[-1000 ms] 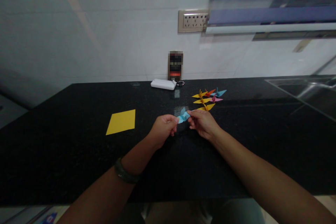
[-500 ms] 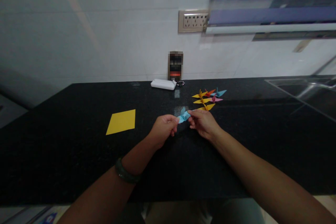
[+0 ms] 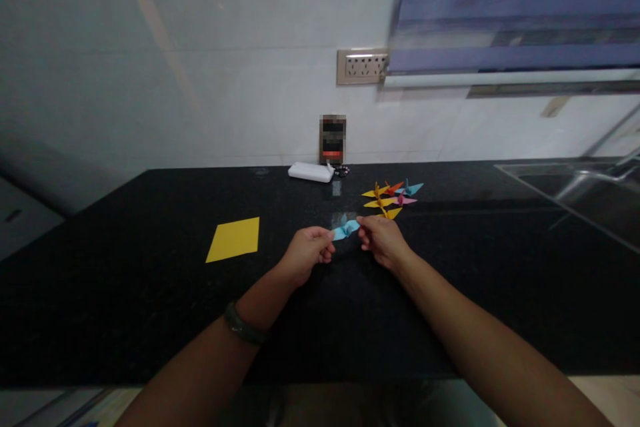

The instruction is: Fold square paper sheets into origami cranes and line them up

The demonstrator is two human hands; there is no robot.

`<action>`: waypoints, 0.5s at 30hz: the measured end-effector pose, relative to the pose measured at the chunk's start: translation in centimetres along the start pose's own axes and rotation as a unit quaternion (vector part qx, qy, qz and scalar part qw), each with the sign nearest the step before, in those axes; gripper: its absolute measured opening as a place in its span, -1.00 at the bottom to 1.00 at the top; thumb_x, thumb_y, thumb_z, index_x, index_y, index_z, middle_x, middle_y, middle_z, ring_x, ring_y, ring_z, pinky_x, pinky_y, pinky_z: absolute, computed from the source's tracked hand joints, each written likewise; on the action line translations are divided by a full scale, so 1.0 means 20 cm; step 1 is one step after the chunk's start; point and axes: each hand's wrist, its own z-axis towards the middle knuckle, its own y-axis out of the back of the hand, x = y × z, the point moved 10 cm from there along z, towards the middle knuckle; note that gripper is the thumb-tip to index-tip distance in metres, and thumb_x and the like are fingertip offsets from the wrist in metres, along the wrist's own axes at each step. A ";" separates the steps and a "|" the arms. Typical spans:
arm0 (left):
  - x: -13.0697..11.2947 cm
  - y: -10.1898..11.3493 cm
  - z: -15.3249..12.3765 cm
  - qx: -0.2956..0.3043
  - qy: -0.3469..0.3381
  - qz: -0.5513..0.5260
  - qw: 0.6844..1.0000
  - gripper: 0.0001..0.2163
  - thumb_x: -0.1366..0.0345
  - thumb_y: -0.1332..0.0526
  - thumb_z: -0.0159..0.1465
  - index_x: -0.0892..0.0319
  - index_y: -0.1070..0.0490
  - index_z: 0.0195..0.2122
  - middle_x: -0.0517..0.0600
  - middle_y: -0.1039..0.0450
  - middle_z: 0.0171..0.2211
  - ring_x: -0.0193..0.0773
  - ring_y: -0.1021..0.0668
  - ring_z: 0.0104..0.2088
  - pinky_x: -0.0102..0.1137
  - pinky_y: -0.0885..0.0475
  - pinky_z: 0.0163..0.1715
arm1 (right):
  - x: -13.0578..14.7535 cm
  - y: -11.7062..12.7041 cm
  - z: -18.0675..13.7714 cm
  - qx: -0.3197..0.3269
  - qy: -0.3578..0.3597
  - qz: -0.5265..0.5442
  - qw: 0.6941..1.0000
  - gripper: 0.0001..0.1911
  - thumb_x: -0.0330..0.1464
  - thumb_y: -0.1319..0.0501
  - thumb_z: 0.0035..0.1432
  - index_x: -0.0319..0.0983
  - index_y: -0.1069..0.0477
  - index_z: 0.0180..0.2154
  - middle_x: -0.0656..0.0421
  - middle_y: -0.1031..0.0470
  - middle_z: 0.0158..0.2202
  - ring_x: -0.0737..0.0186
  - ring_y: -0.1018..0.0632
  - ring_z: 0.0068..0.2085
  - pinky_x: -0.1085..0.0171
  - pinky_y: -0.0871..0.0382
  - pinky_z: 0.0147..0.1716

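Observation:
A light blue paper crane [image 3: 345, 229] is held just above the dark countertop, its two wings stretched out sideways. My left hand [image 3: 311, 250] pinches the left wing between thumb and fingers. The tip of the right wing is pinched by my right hand [image 3: 383, 239]. Beyond my right hand lie several finished paper cranes: yellow ones [image 3: 379, 203], a red one [image 3: 393, 189], a pink one [image 3: 403, 200] and a blue one [image 3: 411, 189]. A flat square of yellow paper [image 3: 233, 239] rests to the left of my left hand.
At the back of the black countertop [image 3: 150, 320] lies a white oblong device [image 3: 311, 172] with a dark beaded strap. Behind it a small dark box [image 3: 333, 139] leans against the tiled wall. A sink [image 3: 530, 180] is at the right, and a socket panel [image 3: 363, 67] is on the wall.
The wings of the blue crane have been drawn further apart and now lie flatter, as my hands moved slightly apart. The whole view has shifted because the head tilted up a little.

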 end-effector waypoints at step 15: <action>-0.03 -0.01 0.01 -0.022 0.021 -0.009 0.999 -0.76 0.23 -0.27 0.01 0.25 -0.25 -0.58 -0.16 -0.25 -0.74 -0.52 -0.29 -0.75 -0.59 -0.19 -0.72 | 0.05 0.04 0.01 0.000 0.002 0.011 1.000 -0.77 -0.40 -0.20 -0.11 -0.26 -0.18 -0.67 0.36 -0.20 -0.81 0.53 -0.16 -0.82 0.52 -0.04 -0.88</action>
